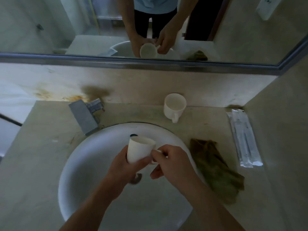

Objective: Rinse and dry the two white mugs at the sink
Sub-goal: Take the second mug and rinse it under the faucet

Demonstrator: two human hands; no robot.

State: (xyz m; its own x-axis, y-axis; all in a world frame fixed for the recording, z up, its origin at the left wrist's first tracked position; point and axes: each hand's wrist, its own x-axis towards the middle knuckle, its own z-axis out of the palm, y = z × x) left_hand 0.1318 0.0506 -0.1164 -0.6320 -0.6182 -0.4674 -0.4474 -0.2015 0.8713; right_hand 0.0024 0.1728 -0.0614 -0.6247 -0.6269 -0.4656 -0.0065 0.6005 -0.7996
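From the head view, the person is holding one white mug (141,151) over the round white sink (93,157), tilted slightly away with its mouth open toward the mirror (50,22). The left hand (122,165) is wrapping its grip around the lower body of the held mug, thumb lying across the front. The right hand (171,162) is pinching the mug's handle (155,155) between thumb and forefinger, so both grips are clenched on the same mug.

The second white mug (174,106) is standing upright on the table (38,155) behind the sink, near the back wall, with its handle pointing toward the person. It is sitting well apart from the hands.

A crumpled olive-green cloth (215,169) is lying on the table just beside the sink's right rim. Farther right, a clear plastic packet (244,139) is resting along the side wall. A flat metal faucet (83,116) is angling in over the sink's upper left rim.

The mirror is reflecting both hands and the held mug.
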